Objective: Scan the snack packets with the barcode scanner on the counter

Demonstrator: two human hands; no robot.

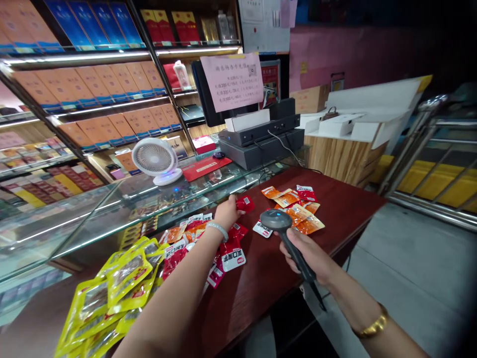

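Between the fingers of my left hand (228,213) is a small red snack packet (245,203), its white barcode label turned up. My right hand (303,253) grips the handle of a dark barcode scanner (278,220), whose head points left toward that packet. Beneath my left forearm lies a heap of red and white snack packets (234,256). Yellow snack bags (128,273) are piled at the near left. Beyond the scanner, another group of orange and red packets (298,211) rests on the dark red table (257,288).
A glass display counter (108,214) runs along the table's far left side, carrying a white fan (156,159) and a red envelope (206,168). Behind stands a monitor with a pink paper sign (233,82) above a black cash drawer (261,146). Metal railings (436,164) stand at right.
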